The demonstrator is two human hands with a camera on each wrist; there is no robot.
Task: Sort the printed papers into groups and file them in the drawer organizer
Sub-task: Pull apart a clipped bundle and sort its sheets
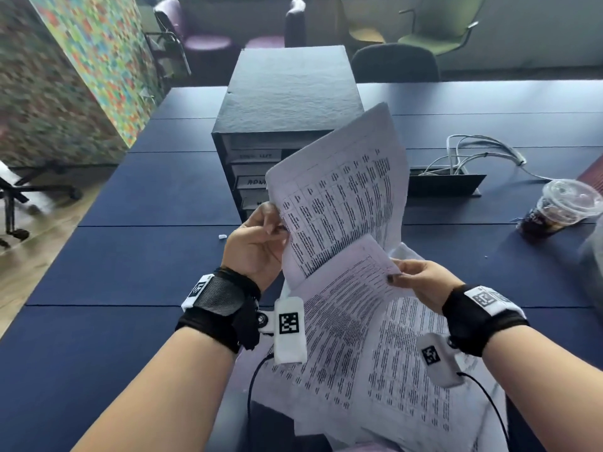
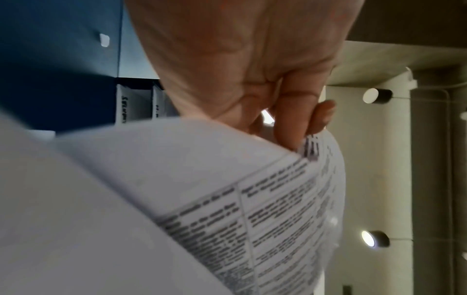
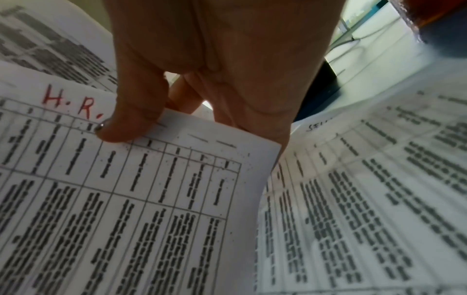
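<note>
My left hand (image 1: pixel 261 236) pinches the edge of a printed sheet (image 1: pixel 342 197) and holds it raised in front of the drawer organizer (image 1: pixel 284 102). The left wrist view shows the fingers (image 2: pixel 290 127) curled on that sheet (image 2: pixel 252 199). My right hand (image 1: pixel 421 282) pinches the top of a second printed sheet (image 1: pixel 339 308), marked "H.R." in red (image 3: pixel 73 103), thumb (image 3: pixel 131 119) on top. More printed papers (image 1: pixel 414 370) lie beneath on the table. The organizer is a dark box with labelled drawers (image 1: pixel 254 184), partly hidden by the raised sheet.
A dark blue table (image 1: pixel 130 272) carries an iced drink in a plastic cup (image 1: pixel 561 207) at the right, and a cable box with white cables (image 1: pixel 470 168) behind the papers. Chairs (image 1: pixel 394 63) stand beyond the table. A small white scrap (image 1: pixel 222 236) lies left of my hand.
</note>
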